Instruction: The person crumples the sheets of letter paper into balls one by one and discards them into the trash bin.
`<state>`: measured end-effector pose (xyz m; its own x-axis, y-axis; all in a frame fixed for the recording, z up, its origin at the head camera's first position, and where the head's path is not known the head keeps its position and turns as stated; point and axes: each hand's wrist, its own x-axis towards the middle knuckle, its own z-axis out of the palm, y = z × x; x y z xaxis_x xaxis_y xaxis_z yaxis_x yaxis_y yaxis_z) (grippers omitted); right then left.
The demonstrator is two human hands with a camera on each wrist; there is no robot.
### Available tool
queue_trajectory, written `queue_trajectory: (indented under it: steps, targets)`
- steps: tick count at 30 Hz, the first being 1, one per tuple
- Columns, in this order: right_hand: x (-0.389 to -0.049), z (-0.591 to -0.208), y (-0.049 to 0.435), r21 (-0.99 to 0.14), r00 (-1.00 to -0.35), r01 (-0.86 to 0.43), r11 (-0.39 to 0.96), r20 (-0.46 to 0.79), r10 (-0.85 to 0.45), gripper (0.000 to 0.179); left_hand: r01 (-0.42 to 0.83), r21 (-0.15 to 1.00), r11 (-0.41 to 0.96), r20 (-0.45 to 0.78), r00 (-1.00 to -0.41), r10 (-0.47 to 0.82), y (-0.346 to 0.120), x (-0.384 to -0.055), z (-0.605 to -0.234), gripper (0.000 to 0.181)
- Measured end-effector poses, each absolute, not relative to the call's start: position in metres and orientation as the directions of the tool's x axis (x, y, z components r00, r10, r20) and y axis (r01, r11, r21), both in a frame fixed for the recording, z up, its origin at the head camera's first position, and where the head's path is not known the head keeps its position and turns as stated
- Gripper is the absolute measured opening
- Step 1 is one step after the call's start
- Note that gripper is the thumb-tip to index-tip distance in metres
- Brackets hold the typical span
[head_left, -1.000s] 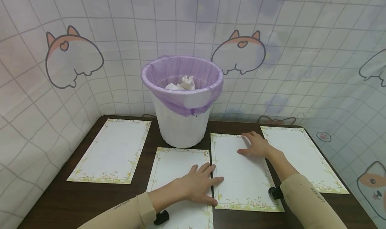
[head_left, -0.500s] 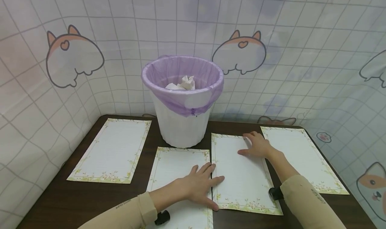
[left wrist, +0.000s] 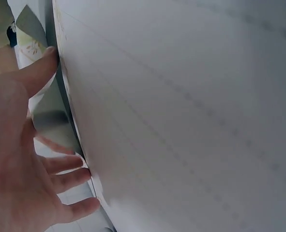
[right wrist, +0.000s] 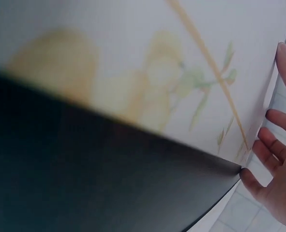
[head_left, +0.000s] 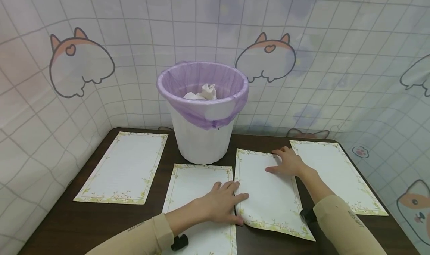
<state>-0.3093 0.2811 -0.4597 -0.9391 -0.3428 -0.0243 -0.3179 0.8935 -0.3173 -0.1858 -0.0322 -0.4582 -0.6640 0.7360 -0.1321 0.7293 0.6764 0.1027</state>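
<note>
The near edge of the inner right paper point(head_left: 268, 201) bows above the counter point(head_left: 262, 244). The left hand point(head_left: 219, 207), fingers spread, touches its left edge; the right hand point(head_left: 287, 164), likewise splayed, its far right corner. A narrow gap separates paper and bin point(head_left: 205, 141).

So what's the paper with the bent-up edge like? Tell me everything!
The sheet of paper is white and rectangular, looks thin, and has a border of green and yellow leaves. It lies on the dark table, its near edge bowed upward. The left grip reaches over its left edge; the right grip lies across its far right corner.
</note>
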Motion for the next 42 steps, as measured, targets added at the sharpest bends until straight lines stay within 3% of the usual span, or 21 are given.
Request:
queue_trajectory:
  steps: [9, 16, 21, 31, 37, 42]
  targets:
    - [-0.309, -0.461, 0.280, -0.306, -0.944, -0.301, 0.903, -0.040, -0.328, 0.088, 0.619, 0.225, 0.753, -0.097, -0.755, 0.649, -0.029, -0.181, -0.454, 0.096]
    - [-0.309, -0.459, 0.281, -0.294, -0.945, -0.294, 0.910, -0.055, -0.323, 0.088, 0.529, 0.522, 0.669, -0.088, -0.747, 0.659, -0.033, -0.188, -0.448, 0.072]
    - [-0.308, -0.457, 0.279, -0.298, -0.946, -0.289, 0.910, -0.058, -0.320, 0.088, 0.501, 0.648, 0.574, -0.030, -0.736, 0.677, -0.034, -0.193, -0.443, 0.055]
    - [-0.307, -0.456, 0.280, -0.319, -0.941, -0.306, 0.897, -0.042, -0.336, 0.080, 0.519, 0.673, 0.527, 0.048, -0.741, 0.669, -0.040, -0.195, -0.442, 0.046]
    - [-0.312, -0.451, 0.290, -0.454, -0.926, -0.366, 0.812, 0.094, -0.365, 0.058, 0.530, 0.667, 0.524, 0.087, -0.754, 0.651, -0.050, -0.201, -0.444, 0.051]
    - [-0.312, -0.441, 0.297, -0.606, -0.931, -0.345, 0.717, 0.126, -0.342, 0.055, 0.508, 0.688, 0.519, 0.102, -0.776, 0.623, -0.056, -0.208, -0.445, 0.054]
